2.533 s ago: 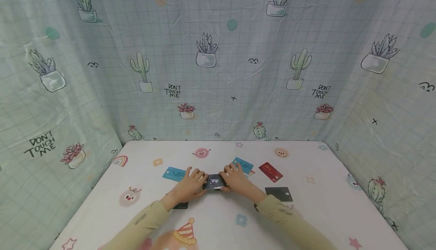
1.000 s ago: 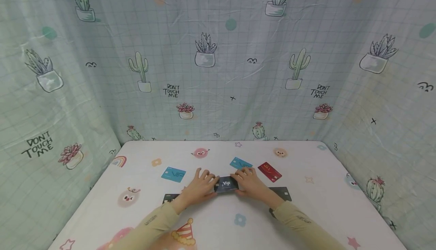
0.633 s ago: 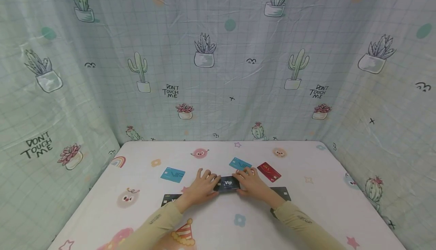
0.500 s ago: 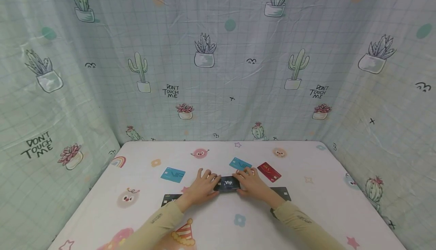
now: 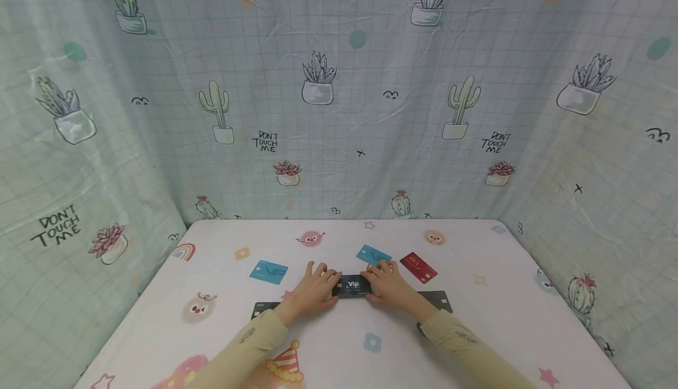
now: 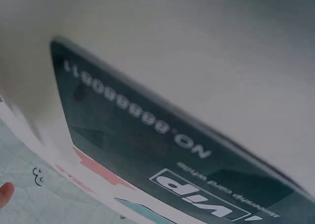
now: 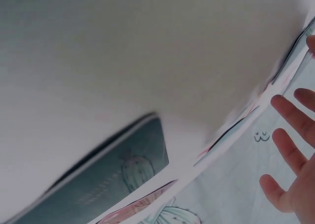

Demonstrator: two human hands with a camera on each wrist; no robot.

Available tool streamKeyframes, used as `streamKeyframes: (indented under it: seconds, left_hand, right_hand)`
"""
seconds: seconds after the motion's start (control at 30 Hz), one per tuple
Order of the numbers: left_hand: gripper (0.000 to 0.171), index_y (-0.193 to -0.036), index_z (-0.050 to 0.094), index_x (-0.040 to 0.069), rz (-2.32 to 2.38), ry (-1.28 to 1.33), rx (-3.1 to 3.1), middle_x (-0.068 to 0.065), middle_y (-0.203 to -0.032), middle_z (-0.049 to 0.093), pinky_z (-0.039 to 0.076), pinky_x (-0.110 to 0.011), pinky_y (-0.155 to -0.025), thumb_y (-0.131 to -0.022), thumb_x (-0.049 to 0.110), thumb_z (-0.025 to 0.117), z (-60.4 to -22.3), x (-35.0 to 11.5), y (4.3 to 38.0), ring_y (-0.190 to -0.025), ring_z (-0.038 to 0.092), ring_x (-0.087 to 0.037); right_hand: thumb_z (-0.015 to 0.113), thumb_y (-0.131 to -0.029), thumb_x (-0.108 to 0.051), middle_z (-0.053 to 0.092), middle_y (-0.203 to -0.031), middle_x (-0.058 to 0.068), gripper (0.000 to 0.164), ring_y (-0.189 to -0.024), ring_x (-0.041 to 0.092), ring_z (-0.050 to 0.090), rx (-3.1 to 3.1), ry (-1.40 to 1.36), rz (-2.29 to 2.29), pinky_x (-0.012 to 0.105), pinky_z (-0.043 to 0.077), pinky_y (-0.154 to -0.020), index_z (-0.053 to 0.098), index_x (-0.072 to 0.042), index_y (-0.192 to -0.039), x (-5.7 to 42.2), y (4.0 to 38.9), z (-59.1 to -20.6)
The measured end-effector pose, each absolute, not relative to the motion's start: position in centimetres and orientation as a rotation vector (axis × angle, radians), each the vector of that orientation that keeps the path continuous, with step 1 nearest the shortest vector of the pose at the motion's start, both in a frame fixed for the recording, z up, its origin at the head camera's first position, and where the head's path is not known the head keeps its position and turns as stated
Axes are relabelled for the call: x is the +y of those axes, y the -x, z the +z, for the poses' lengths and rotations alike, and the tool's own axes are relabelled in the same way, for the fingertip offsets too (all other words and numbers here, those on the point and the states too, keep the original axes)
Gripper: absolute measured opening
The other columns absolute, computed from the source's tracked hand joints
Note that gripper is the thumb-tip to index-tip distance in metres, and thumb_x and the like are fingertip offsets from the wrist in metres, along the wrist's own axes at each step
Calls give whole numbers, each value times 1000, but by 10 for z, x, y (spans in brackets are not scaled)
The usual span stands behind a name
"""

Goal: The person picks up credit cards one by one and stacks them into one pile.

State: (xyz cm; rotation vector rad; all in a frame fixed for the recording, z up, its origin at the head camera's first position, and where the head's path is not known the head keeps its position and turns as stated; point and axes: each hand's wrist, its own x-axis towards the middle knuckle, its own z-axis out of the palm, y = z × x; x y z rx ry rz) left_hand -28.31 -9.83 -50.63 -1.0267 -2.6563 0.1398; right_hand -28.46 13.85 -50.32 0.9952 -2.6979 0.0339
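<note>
At the middle of the table, both hands hold a dark card marked "Vip" (image 5: 354,286) by its short ends. It lies flat or close to the tabletop; whether other cards sit beneath it I cannot tell. My left hand (image 5: 313,292) pinches the left end with thumb and curled fingers. The right hand (image 5: 391,286) pinches the right end the same way. Another black VIP card (image 6: 133,120), partly hidden by the left forearm in the head view, fills the left wrist view. A dark grey card (image 5: 436,300) lies partly behind the right wrist.
A blue VIP card (image 5: 269,272) lies behind and left of the left hand. A second blue card (image 5: 373,254) sits just beyond the right fingers, and a red card (image 5: 419,267) to its right. Patterned curtains (image 5: 339,130) surround the white printed table (image 5: 492,330).
Over the earlier frames both hands shift to the right with the dark card. In the last half second they ease slightly left, and the card looks more level.
</note>
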Motion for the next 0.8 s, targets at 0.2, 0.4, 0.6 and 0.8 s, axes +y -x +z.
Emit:
streamKeyframes:
  seconds: [0.2,0.4,0.6,0.8]
  left_hand:
    - [52,-124,50,13,114,1047,-2635,-1,-112,56,31,-55,-94,-81,42,58,-507,-101,286,-102,42,-20]
    - [52,-126,49,14,130,1057,-2664,0,-114,56,30,-54,-95,-83,43,55,-508,-103,290,-104,42,-20]
    - [50,-123,51,12,77,1106,-2638,-2,-111,57,31,-55,-93,-82,41,56,-508,-106,292,-101,42,-20]
    - [47,-120,51,9,49,1139,-2608,-4,-109,57,32,-54,-91,-85,39,52,-507,-107,291,-100,42,-21]
  right_hand:
    - [62,-78,-43,56,-112,4,51,-102,23,42,-2718,-1012,1,50,33,-90,53,-15,-119,135,285,-500]
    - [61,-78,-44,56,-110,4,50,-102,23,42,-2726,-1011,-34,52,33,-92,53,-15,-119,133,286,-500]
    - [60,-79,-45,57,-111,3,50,-102,23,42,-2731,-1012,-55,53,34,-92,53,-15,-119,132,288,-501]
    - [62,-78,-43,58,-110,3,50,-102,23,42,-2744,-1023,-39,54,33,-92,55,-13,-118,130,287,-499]
